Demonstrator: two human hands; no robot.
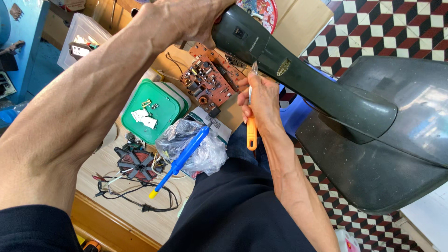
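Note:
My left hand (186,18) grips the upper end of a dark fan column (298,74), which slants down to its wide black base (396,140) at the right. My right hand (261,102) holds a screwdriver with an orange handle (252,133), its tip up against the underside of the column. Both forearms reach in from the bottom of the head view, over my dark-trousered lap.
On the wooden bench (121,210) lie an orange circuit board (207,81), a green lid (151,112) with small white parts, a copper coil disc (136,163), a blue-and-yellow desoldering pump (179,161) on a plastic bag, and black wires. A checked tile floor (387,28) lies to the right.

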